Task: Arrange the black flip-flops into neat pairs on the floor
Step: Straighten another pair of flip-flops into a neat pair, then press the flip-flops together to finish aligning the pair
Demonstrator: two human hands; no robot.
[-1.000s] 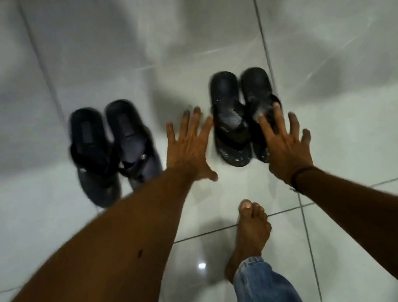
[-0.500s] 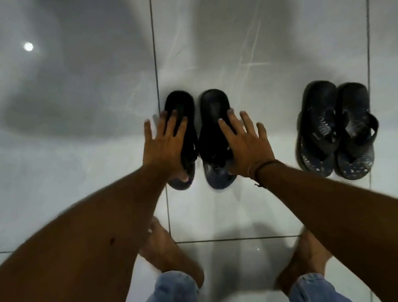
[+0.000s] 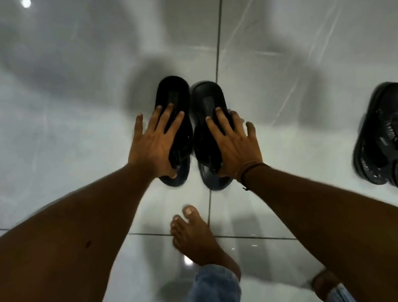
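Two black flip-flops lie side by side on the white tiled floor, toes pointing away from me. My left hand [image 3: 155, 146] lies over the left flip-flop [image 3: 174, 91], fingers spread across it and thumb pressed on its strap end. My right hand [image 3: 235, 144] covers the right flip-flop [image 3: 208, 97] the same way, its thumb tucked at the inner edge. This right one sits slightly nearer to me than the left, with a thin gap between them. A second black pair [image 3: 389, 134] rests together at the far right, partly cut off by the frame edge.
My bare foot [image 3: 195, 235] stands on the tiles just behind the held pair, with a blue jeans cuff [image 3: 209, 296] below it. The other foot [image 3: 324, 283] shows at the bottom right. Glossy white tiles [image 3: 65, 116] spread to the left and ahead.
Both hands went from the right pair to the other pair and now rest on it. The right flip-flop has slid a little toward me. One foot has stepped forward.
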